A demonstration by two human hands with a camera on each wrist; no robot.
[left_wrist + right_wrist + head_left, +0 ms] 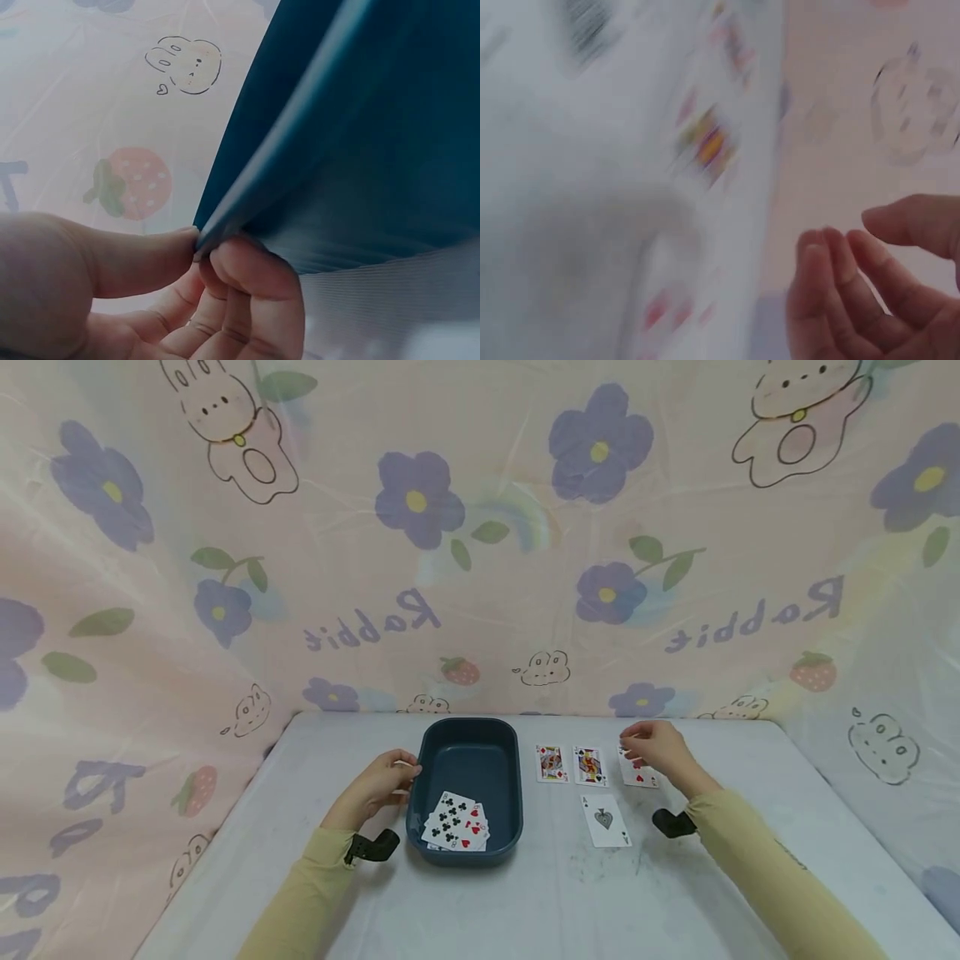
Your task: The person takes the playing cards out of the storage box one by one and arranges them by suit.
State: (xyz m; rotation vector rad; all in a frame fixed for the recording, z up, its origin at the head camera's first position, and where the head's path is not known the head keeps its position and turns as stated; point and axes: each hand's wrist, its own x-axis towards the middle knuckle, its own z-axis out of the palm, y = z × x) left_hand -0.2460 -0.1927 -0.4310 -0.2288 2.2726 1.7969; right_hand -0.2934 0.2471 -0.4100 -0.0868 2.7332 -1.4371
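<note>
My left hand (380,783) pinches the left rim of a dark blue tray (512,777) between thumb and fingers; the left wrist view shows the tray's rim (277,142) in that pinch. Inside the tray, several playing cards (456,822) with clubs and hearts lie overlapped at the near end. My right hand (660,750) is over a red-heart card (642,774), part of which it hides. Its thumb and fingertips stand apart with nothing between them in the right wrist view.
Two face cards (552,764) (590,767) lie in a row left of the heart card. Nearer me is an ace of spades (606,820). A patterned cloth (510,577) hangs behind the white table (525,910) and along its sides.
</note>
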